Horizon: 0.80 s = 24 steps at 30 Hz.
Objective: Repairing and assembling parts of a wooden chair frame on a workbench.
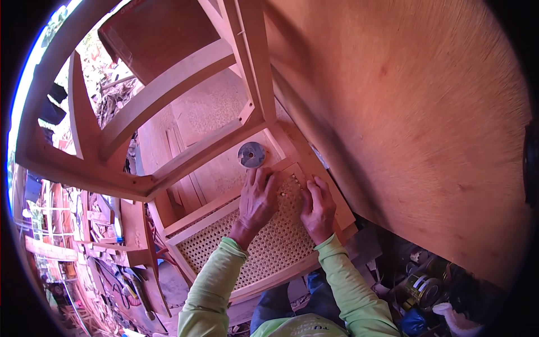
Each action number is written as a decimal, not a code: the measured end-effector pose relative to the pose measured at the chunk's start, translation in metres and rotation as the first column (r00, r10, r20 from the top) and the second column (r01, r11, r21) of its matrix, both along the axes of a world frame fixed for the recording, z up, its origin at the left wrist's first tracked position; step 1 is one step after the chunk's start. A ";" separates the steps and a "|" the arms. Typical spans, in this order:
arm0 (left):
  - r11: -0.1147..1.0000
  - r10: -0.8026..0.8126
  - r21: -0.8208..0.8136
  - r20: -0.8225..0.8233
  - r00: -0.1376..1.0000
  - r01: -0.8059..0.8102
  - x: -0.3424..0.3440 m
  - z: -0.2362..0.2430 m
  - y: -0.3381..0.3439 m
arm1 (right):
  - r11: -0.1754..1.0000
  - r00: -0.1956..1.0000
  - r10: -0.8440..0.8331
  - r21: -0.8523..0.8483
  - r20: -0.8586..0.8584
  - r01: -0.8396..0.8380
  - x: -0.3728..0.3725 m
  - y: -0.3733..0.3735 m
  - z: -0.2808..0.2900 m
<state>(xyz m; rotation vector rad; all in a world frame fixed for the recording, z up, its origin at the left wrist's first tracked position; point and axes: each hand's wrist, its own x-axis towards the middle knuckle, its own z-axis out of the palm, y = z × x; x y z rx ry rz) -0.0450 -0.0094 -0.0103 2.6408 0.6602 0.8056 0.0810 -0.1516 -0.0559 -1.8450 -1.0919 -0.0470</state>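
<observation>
A woven cane panel (208, 238) fills a wooden chair frame (193, 229) in front of me, its open mesh running out under both hands. My left hand (258, 199) rests over the far part of the panel, fingers bent and drawn together near the far rail. Close to the right corner, my right hand (319, 208) has its fingers curled and the thumb against them. What either hand pinches is too small to make out. Between them lies a small pale spot on the cane. Just beyond my left fingertips lies a round dark grey disc (251, 154) with a centre hole.
The chair's upright backrest frame, with a curved slat (168, 84), rises at the upper left. A large plywood sheet (404, 112) leans along the right. Tools and wood scraps (132, 286) lie at the lower left; a metal can (424, 289) stands at the lower right.
</observation>
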 end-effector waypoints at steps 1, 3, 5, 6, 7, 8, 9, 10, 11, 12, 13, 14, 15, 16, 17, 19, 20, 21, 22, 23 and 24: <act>1.000 0.013 -0.004 -0.005 1.000 -0.013 0.000 0.005 -0.001 | 1.000 1.000 -0.015 -0.006 0.002 0.015 0.000 0.001 0.000; 1.000 0.018 -0.012 -0.010 1.000 -0.018 0.000 0.006 -0.001 | 1.000 1.000 0.003 -0.024 0.010 -0.003 0.000 0.004 0.000; 1.000 0.014 -0.005 -0.001 1.000 -0.014 0.001 0.006 0.000 | 1.000 0.999 -0.005 -0.019 0.035 0.005 0.001 0.003 -0.001; 1.000 0.002 -0.012 -0.002 1.000 -0.002 0.002 0.005 0.001 | 1.000 0.998 -0.010 -0.014 0.057 0.011 -0.001 0.001 0.000; 1.000 0.007 -0.015 -0.001 1.000 -0.007 0.002 0.005 0.001 | 1.000 0.998 -0.021 -0.021 0.056 0.022 -0.002 0.002 0.000; 1.000 0.012 -0.019 -0.001 1.000 -0.012 0.003 0.005 0.001 | 0.999 0.998 -0.031 -0.025 0.056 0.032 -0.002 0.003 0.001; 1.000 0.001 -0.027 -0.003 1.000 -0.001 0.004 0.006 0.001 | 0.999 0.998 -0.040 -0.031 0.056 0.041 -0.003 0.004 0.002; 1.000 0.008 -0.014 0.001 1.000 -0.008 0.003 0.006 0.002 | 0.998 0.997 -0.049 -0.039 0.053 0.052 -0.004 0.005 0.002; 1.000 0.014 -0.001 0.005 1.000 -0.014 0.003 0.007 0.002 | 0.997 0.997 -0.062 -0.047 0.052 0.065 -0.006 0.007 0.001; 1.000 0.005 -0.008 0.003 1.000 -0.005 0.003 0.006 0.003 | 0.996 0.996 -0.074 -0.054 0.052 0.077 -0.007 0.009 0.001; 1.000 0.009 -0.013 -0.003 1.000 -0.009 0.002 0.006 0.003 | 0.994 0.995 -0.082 -0.061 0.050 0.085 -0.007 0.012 0.002; 1.000 0.014 -0.017 -0.010 1.000 -0.014 0.003 0.006 0.002 | 0.994 0.996 -0.088 -0.058 0.016 0.089 -0.007 0.014 0.003; 1.000 0.005 -0.017 -0.014 1.000 -0.005 0.003 0.005 0.003 | 0.994 0.995 -0.095 -0.049 -0.021 0.094 -0.008 0.017 0.004; 1.000 0.005 -0.014 -0.002 1.000 -0.005 0.004 0.005 0.003 | 0.994 0.994 -0.104 -0.050 -0.025 0.102 -0.009 0.017 0.005; 1.000 0.005 -0.011 0.010 1.000 -0.005 0.004 0.004 0.004 | 0.994 0.995 -0.100 -0.038 -0.009 0.100 -0.009 0.016 0.007; 1.000 0.006 -0.012 0.001 1.000 -0.006 0.003 0.006 0.003 | 0.995 0.996 -0.092 -0.029 0.000 0.092 -0.009 0.013 0.009; 1.000 0.008 -0.011 -0.002 1.000 -0.008 0.002 0.007 0.004 | 0.996 0.998 -0.060 -0.059 0.026 0.062 -0.009 0.012 0.010; 1.000 0.005 -0.013 -0.004 1.000 -0.005 0.003 0.006 0.003 | 0.995 0.998 -0.030 -0.090 0.056 0.035 -0.007 0.012 0.010; 1.000 0.018 -0.014 -0.004 1.000 -0.018 0.003 0.005 0.002 | 0.995 0.998 -0.033 -0.092 0.055 0.038 -0.007 0.011 0.009; 0.999 0.031 -0.015 -0.005 1.000 -0.031 0.004 0.005 0.001 | 0.995 0.999 -0.028 -0.094 0.045 0.032 -0.007 0.010 0.008; 0.999 0.027 -0.018 -0.007 1.000 -0.027 0.005 0.006 0.001 | 0.995 0.999 -0.024 -0.097 0.035 0.027 -0.008 0.009 0.008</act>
